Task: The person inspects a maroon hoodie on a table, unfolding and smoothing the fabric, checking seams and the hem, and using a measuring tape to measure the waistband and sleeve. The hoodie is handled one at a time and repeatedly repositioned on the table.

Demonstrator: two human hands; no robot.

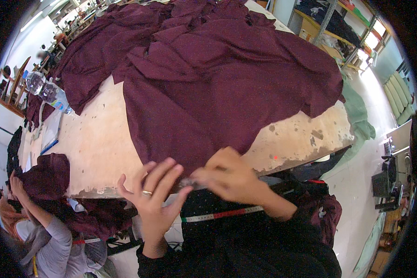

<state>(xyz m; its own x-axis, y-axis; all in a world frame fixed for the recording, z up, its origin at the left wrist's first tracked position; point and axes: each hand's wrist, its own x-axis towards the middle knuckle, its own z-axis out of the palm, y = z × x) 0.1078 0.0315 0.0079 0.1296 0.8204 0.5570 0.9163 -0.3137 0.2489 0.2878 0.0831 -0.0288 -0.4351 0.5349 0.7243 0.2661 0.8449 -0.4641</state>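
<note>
A large piece of dark maroon fabric [194, 106] drapes over the table, its narrow lower end reaching the front edge before me. Over that edge, my left hand [155, 190] has its fingers spread and a ring on one of them; its thumb points toward my other hand. My right hand [231, 178] is closed in a pinch and smeared by motion. At its fingertips, by the fabric's tip, is a small dark thing, too blurred to name. The two hands are close together at the fabric's lower end.
The pale, worn table [92, 139] carries more heaped maroon fabric. A plastic bottle [48, 90] and a blue-edged flat item [51, 134] lie at the left. Beside me on the left is a co-worker [51, 236]. Shelves [331, 23] stand far right; a tape measure [222, 214] crosses my lap.
</note>
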